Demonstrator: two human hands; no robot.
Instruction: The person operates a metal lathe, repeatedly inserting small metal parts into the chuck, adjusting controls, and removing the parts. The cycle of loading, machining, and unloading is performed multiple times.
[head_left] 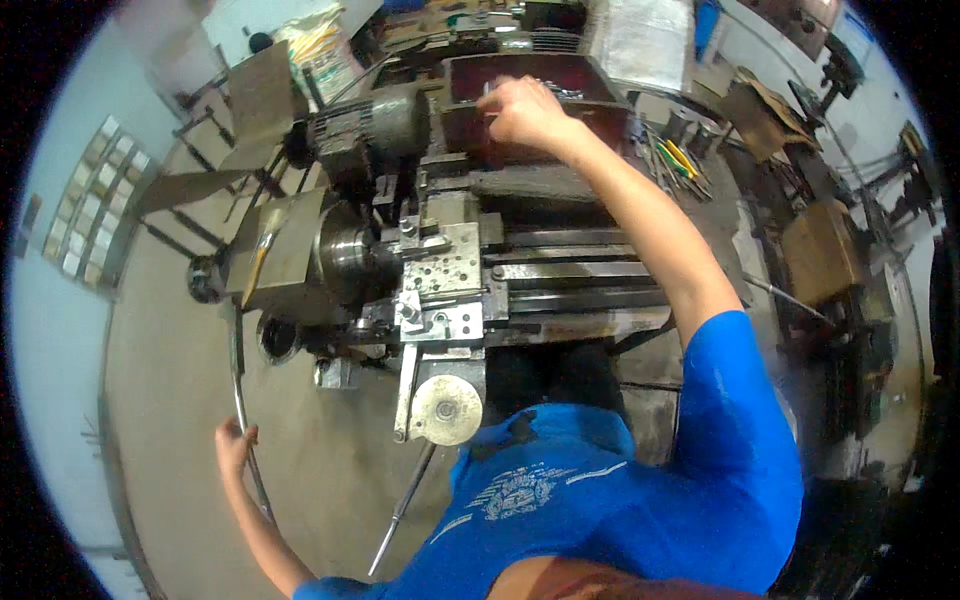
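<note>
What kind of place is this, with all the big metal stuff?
It looks like a machine workshop, probably for shaping metal. You can see a big lathe, a finned motor behind it and a bunch of hand tools.

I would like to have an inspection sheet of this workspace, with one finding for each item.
Surface: grey metal lathe, with straight steel rails.
Job's things: long grey metal lever; open dark-red box holding small metal pieces.
Clutter: yellow-handled brush on the lathe; yellow- and green-handled tools right of the box.
Hands: bare left hand at the lever, grip unclear; bare right hand over the box, contact unclear.
Cables: nothing seen clearly.
Surroundings: beige floor, pale-blue wall.
</note>
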